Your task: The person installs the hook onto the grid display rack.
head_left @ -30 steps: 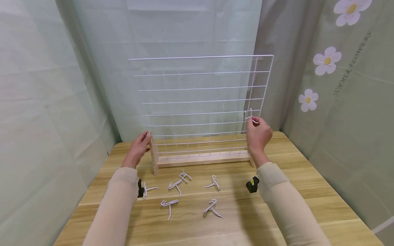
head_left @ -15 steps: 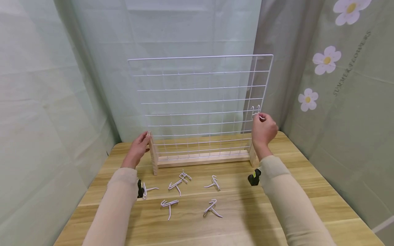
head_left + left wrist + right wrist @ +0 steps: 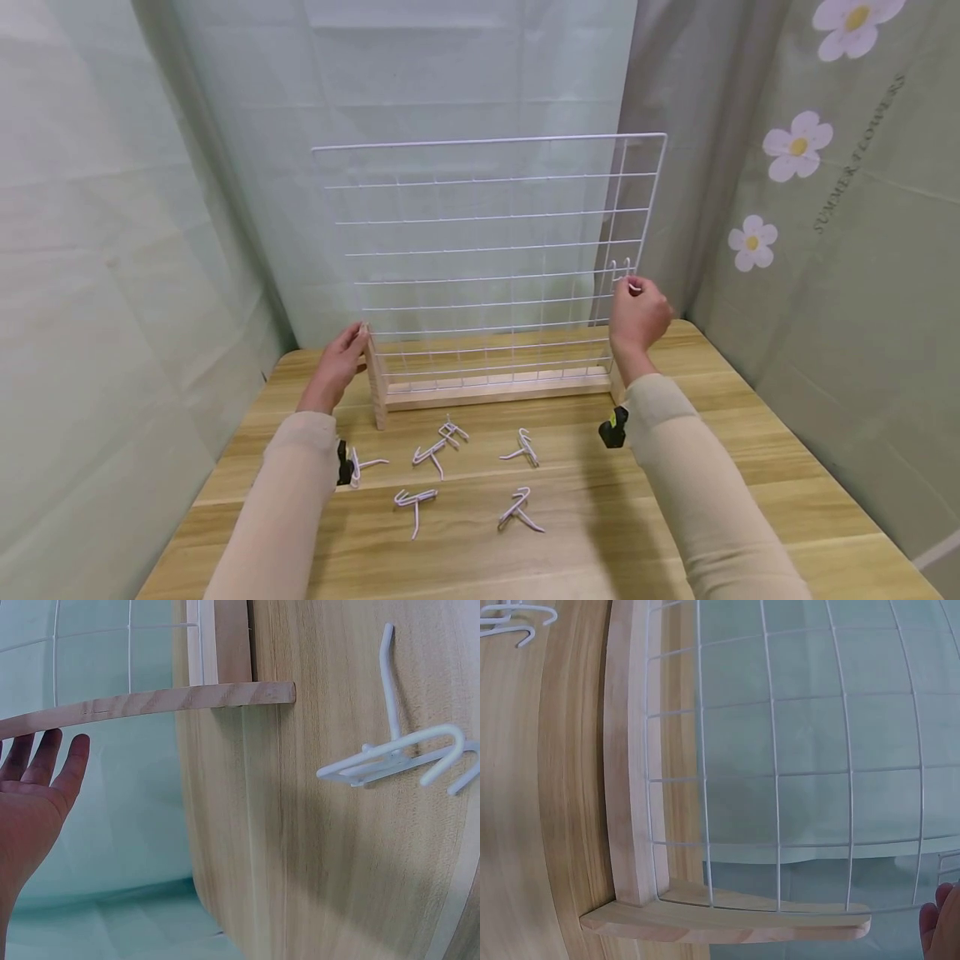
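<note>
A white wire grid panel (image 3: 487, 242) stands upright in a wooden base (image 3: 495, 387) at the back of the wooden table (image 3: 750, 467). My left hand (image 3: 337, 367) rests with straight fingers against the base's left post; in the left wrist view the left hand (image 3: 34, 787) lies open beside the wooden foot (image 3: 150, 705). My right hand (image 3: 637, 315) is raised at the grid's right edge. It pinches a white wire hook (image 3: 622, 271) against the wires of the last column. Only a fingertip (image 3: 941, 926) shows in the right wrist view, below the grid (image 3: 810, 772).
Several loose white hooks lie on the table in front of the base, among them one (image 3: 431, 450) near the middle and one (image 3: 517, 510) nearer me; another hook (image 3: 397, 754) lies by my left wrist. Pale green curtains close the left and back, and a flower-print cloth (image 3: 825, 208) hangs at the right.
My right hand has carried the hook a little to the right and up, from the second-last column to the grid's rightmost column. The left hand has stayed on the post.
</note>
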The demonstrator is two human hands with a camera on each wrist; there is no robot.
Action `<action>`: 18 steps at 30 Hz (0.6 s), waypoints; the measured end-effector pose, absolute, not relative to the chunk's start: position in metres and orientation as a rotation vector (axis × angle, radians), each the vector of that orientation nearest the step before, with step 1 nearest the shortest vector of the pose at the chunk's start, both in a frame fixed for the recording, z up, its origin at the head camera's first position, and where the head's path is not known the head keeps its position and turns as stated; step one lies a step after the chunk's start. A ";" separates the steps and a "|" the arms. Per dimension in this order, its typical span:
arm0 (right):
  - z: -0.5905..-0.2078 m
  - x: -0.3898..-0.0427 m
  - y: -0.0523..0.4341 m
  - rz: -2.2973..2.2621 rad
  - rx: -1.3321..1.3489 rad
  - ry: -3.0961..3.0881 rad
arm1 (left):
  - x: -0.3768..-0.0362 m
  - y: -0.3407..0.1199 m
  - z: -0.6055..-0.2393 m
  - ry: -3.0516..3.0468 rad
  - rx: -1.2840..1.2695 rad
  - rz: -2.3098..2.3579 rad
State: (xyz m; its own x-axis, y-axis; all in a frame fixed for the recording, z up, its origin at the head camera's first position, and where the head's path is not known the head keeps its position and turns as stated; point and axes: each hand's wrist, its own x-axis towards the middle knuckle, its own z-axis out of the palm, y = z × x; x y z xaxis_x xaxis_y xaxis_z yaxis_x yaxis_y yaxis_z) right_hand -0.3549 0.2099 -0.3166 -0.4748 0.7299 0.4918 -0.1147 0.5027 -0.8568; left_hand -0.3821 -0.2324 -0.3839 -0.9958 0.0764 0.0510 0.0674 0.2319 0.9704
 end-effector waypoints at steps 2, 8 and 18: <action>-0.317 -0.356 0.209 1.117 -0.518 -1.799 | -0.383 -0.232 -0.384 2.459 0.138 1.931; -0.316 -0.356 0.207 1.141 -0.530 -1.801 | -0.381 -0.231 -0.383 2.457 0.136 1.921; -0.323 -0.360 0.208 1.139 -0.574 -1.812 | -0.382 -0.232 -0.384 2.448 0.134 1.947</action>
